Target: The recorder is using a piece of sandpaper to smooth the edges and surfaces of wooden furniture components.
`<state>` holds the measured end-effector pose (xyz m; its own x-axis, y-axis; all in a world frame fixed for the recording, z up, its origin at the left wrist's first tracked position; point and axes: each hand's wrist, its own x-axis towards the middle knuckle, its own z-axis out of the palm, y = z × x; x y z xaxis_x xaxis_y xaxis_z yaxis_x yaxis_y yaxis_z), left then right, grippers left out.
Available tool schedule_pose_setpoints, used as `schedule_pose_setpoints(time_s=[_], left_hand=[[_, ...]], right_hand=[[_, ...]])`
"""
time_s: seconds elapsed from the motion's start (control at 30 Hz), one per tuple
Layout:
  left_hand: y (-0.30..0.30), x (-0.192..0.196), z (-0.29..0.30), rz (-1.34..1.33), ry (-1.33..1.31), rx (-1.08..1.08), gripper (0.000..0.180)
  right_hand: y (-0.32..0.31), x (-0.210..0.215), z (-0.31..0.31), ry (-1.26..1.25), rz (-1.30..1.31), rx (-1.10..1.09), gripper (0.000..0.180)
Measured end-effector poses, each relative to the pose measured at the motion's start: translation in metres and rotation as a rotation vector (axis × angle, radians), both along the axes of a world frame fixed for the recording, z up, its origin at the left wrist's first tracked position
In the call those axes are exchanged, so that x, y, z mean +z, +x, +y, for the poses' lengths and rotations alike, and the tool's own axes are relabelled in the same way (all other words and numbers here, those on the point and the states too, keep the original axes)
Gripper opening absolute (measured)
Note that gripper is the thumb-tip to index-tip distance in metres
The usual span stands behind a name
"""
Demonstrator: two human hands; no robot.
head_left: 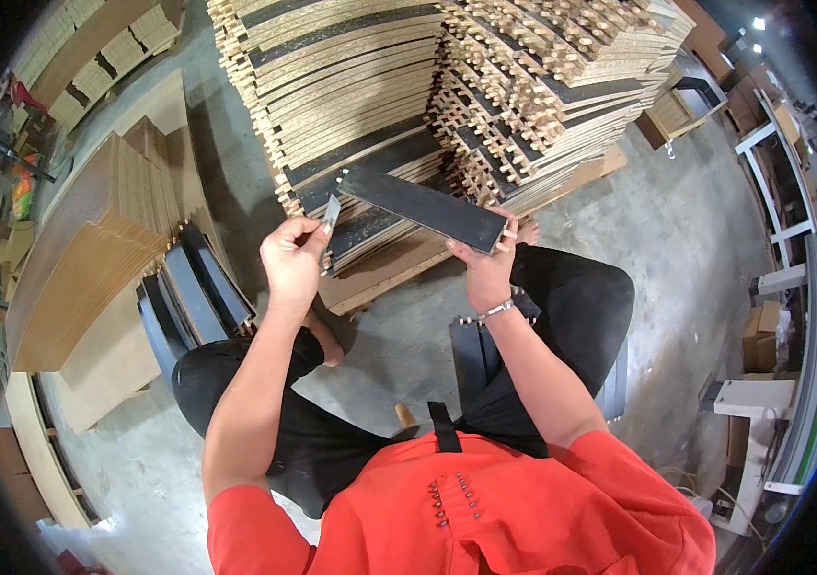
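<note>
A narrow black board (423,208) with wooden dowels at its ends is tilted in front of me, over the edge of a stack. My right hand (488,266) grips its right end, thumb on the near side and fingers around the far side. Close to the board's left end, my left hand (291,257) is closed in a pinch on a small thin flat blade (331,211). The blade and the board look slightly apart. Behind them rise stacked boards (351,86), with dowels sticking out along their edges.
A second dowelled stack (586,120) adjoins on the right, above a pallet (370,284). Dark boards (190,286) stand by my left knee, beside a brown panel stack (106,235). More dark boards (471,355) lie near my right leg. A white-framed machine (763,395) stands far right.
</note>
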<state>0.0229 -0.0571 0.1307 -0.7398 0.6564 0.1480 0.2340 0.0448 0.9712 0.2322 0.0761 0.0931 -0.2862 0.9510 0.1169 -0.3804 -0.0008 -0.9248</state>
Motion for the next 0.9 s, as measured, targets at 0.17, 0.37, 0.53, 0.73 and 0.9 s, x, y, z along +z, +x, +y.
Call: schedule_pose_setpoints(time_s=[0.17, 0.37, 0.53, 0.73, 0.9], left_hand=[[-0.005, -0.02, 0.005, 0.164, -0.251, 0.007, 0.007], [-0.031, -0.045, 0.058, 0.489, -0.344, 0.009, 0.011], [-0.05, -0.054, 0.104, 0.695, -0.52, 0.084, 0.009], [-0.033, -0.062, 0.105, 0.79, -0.45, 0.062, 0.008], [0.088, -0.047, 0.057, 0.9, -0.137, -0.527, 0.006]], right_hand=[[0.028, 0.026, -0.028, -0.342, -0.023, 0.213, 0.064], [0.05, 0.013, -0.043, -0.687, 0.082, 0.388, 0.068], [0.051, 0.003, -0.045, -0.808, 0.111, 0.391, 0.06], [0.052, 0.006, -0.046, -0.812, -0.016, 0.401, 0.052], [0.055, -0.009, -0.048, -0.832, 0.014, 0.355, 0.048]])
